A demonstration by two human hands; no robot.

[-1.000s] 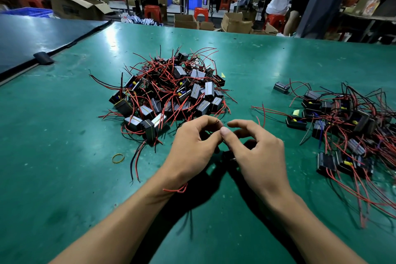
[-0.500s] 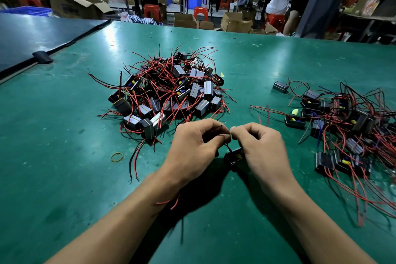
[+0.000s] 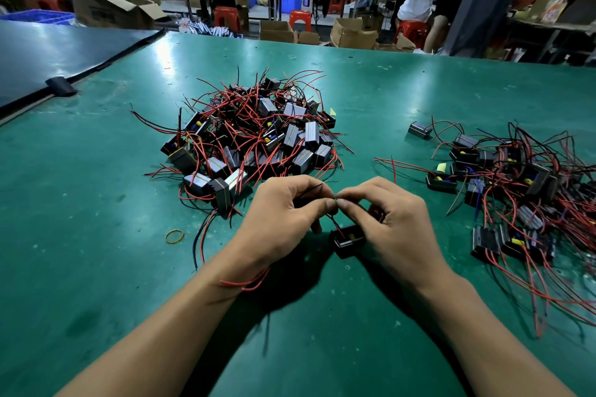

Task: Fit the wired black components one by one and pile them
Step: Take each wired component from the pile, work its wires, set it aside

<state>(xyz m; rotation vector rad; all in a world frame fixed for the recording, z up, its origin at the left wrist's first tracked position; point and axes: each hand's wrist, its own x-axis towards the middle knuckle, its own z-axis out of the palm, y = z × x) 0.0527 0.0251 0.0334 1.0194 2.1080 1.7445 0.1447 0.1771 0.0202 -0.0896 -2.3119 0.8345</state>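
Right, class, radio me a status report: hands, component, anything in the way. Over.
Left hand and right hand pinch wire together. Component below right hand, wired to the pinch. Nothing blocking; centre pile and right pile sit apart.

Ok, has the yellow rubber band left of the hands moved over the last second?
No. The rubber band lies at the same spot on the green table, just left of the wires trailing from the left pile.

Left hand (image 3: pixel 283 219) and right hand (image 3: pixel 392 224) pinch thin wires above a black component (image 3: pixel 348 240) on the green table (image 3: pixel 96 267); piles of components left (image 3: pixel 254 135) and right (image 3: pixel 522 187).
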